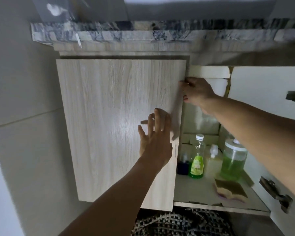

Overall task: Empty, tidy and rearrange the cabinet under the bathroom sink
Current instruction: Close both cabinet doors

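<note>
- The cabinet (203,188) under the stone counter (126,31) is half open: the right door (262,86) is swung wide, showing its hinges (276,193), while the left door (119,126) is nearly closed.
- The right hand (198,92) hooks the left door's free edge up high, fingers curled around it; I judge this is to pull it open, since that door hides half the inside.
- The left hand (154,142) is spread, fingers apart, holding nothing. It hovers at or against the door face near the same edge; whether it touches I cannot tell. It looks set to steady or catch the door.
- Nothing has been taken out yet, I judge. On the shelf stand a small dark bottle (183,165), a green bottle (197,160), a pale bottle (213,160) behind it, and a big jar (232,160) of green liquid, all huddled at the back.
- A sponge (230,189) lies near the front lip, apart from the bottles.
- A woven basket (177,222) sits on the floor below, perhaps to receive things.
</note>
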Available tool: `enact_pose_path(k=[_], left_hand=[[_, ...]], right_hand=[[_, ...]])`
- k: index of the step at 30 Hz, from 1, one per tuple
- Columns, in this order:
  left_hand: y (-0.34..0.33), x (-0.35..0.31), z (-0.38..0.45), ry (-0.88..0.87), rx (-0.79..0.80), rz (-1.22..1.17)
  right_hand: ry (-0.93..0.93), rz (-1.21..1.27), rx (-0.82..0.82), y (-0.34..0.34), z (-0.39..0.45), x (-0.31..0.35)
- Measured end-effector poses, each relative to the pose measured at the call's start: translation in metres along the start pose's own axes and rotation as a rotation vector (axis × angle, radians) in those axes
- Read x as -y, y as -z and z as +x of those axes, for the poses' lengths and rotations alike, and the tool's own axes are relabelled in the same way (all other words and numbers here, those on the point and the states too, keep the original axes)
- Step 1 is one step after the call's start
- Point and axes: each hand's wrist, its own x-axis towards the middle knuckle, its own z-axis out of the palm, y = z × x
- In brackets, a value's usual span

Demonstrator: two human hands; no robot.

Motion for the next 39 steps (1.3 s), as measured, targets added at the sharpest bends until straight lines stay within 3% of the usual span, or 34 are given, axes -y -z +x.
enact_pose_path(k=[4, 8, 15, 20, 23, 28, 32, 39], left_hand=[[-0.003, -0.001, 0.003, -0.004, 0.021, 0.049], [-0.003, -0.007, 0.002, 0.042, -0.016, 0.083], [0.012, -0.012, 0.003, 0.058, 0.122, 0.057], [0.034, -0.016, 0.001, 0.036, 0.209, 0.115], [0.054, -0.035, -0.01, 0.008, 0.241, 0.049], [0.084, -0.096, -0.052, -0.067, 0.248, -0.343], [0.119, -0.167, -0.092, -0.273, 0.328, -0.378], [0.222, -0.287, -0.135, -0.471, 0.217, -0.529]], right_hand=[[-0.017, 0.045, 0.001, -0.001, 0.004, -0.008], [-0.041, -0.069, 0.01, 0.0, 0.0, -0.006], [-0.03, -0.331, 0.122, 0.008, -0.022, -0.01], [-0.027, -0.399, 0.254, 0.031, -0.062, -0.012], [0.024, -0.412, 0.254, 0.048, -0.097, -0.012], [0.024, -0.305, 0.135, 0.107, -0.168, -0.01], [0.05, -0.252, -0.066, 0.191, -0.229, 0.006], [0.333, -0.591, -0.327, 0.322, -0.299, 0.065]])
